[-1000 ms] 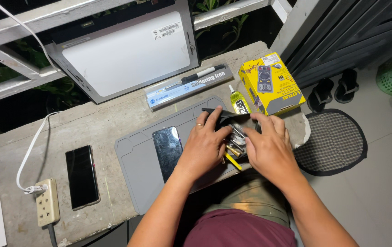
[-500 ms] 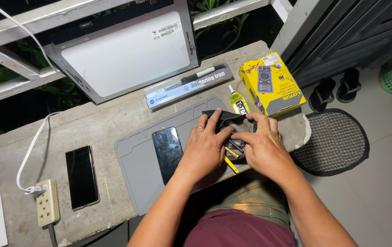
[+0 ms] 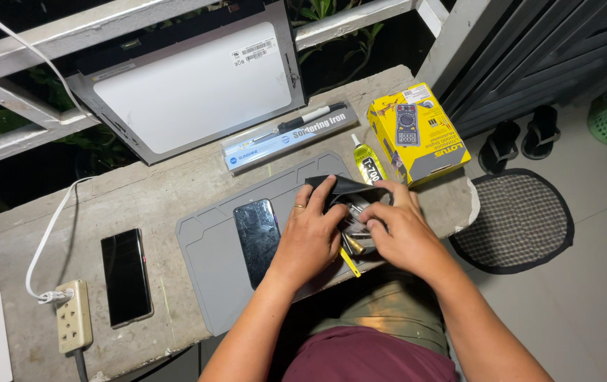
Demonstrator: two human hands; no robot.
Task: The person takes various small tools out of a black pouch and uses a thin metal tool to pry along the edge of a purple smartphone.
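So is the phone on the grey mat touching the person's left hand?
Touching. In the head view the left hand lies over the right edge of the phone on the grey mat, with no gap showing.

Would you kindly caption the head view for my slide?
Both hands, left hand and right hand, open a black tool pouch over a grey rubber mat.

The single head view looks steeply down from above the seated person, close over the concrete table [image 3: 176, 191], its top edge toward the white railing [image 3: 27, 64] (the tiled floor [image 3: 586, 297] shows at right); both forearms enter from the bottom edge.
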